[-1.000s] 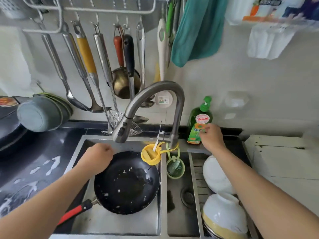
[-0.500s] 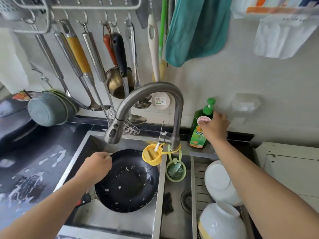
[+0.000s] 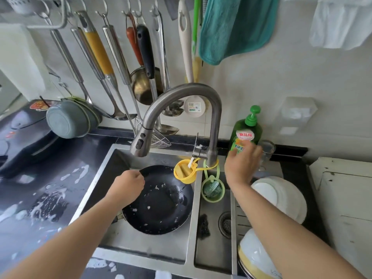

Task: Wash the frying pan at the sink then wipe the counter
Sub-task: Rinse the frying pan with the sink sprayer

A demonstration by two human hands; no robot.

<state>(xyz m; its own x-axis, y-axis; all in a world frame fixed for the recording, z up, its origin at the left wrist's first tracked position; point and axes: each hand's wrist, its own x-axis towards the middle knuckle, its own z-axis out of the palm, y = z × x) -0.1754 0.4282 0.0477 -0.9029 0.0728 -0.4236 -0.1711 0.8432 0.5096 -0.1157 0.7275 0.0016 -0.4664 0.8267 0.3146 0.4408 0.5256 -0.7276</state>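
A black frying pan (image 3: pixel 159 202) with white food bits lies in the left basin of the steel sink (image 3: pixel 192 200), under the curved faucet (image 3: pixel 181 93). My left hand (image 3: pixel 128 184) grips the pan's rim at its upper left; the pan's handle is hidden under my forearm. My right hand (image 3: pixel 241 164) is blurred, its fingers spread in front of the lower part of the green dish-soap bottle (image 3: pixel 247 131), which stands upright behind the sink. The black counter (image 3: pixel 50 198) on the left is smeared with white foam.
A yellow holder (image 3: pixel 184 172) and a green holder with a scrubber (image 3: pixel 212 188) hang from the faucet base. A dark scouring pad (image 3: pixel 203 226) lies in the middle basin. White bowls (image 3: pixel 281 198) fill the right rack. A glass (image 3: pixel 267 150) stands beside the soap. Utensils and a teal cloth (image 3: pixel 235 27) hang above.
My right hand rose from the bottle's label to its pump top, then dropped in front of its lower part. My left hand stayed on the pan's rim.
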